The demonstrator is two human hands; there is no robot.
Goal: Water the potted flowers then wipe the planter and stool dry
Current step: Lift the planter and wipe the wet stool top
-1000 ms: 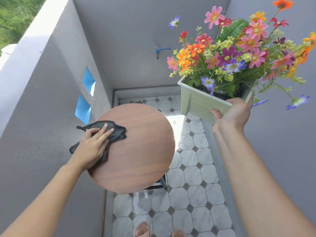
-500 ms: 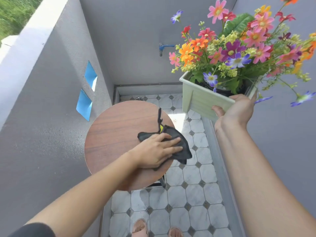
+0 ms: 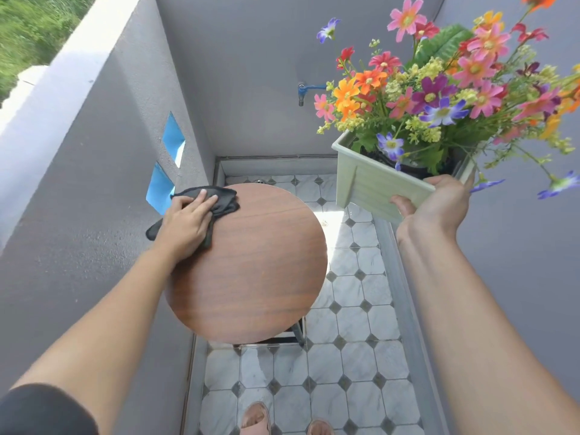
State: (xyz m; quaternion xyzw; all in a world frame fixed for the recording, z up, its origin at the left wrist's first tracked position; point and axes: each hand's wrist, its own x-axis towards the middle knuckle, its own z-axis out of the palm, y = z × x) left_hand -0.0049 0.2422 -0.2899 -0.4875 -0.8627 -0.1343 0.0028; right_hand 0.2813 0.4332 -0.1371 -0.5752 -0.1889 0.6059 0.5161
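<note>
Stool wipe under way, planter held clear.
Flat-fingered left hand (image 3: 188,224) presses cloth (image 3: 224,199) at the stool (image 3: 257,262) top's far-left edge; right hand (image 3: 439,205) grips planter (image 3: 370,186) aloft, off the right edge, likely freeing the top for wiping.

place: small open-air wash nook of a home, where I stand | walls: grey rendered walls (image 3: 78,215) close on three sides | top centre: blue tap (image 3: 306,89) on the far wall | bottom: white floor tiles (image 3: 357,359) with dark diamonds | upper left: grass (image 3: 31,26) beyond the sunlit parapet (image 3: 72,54)
</note>
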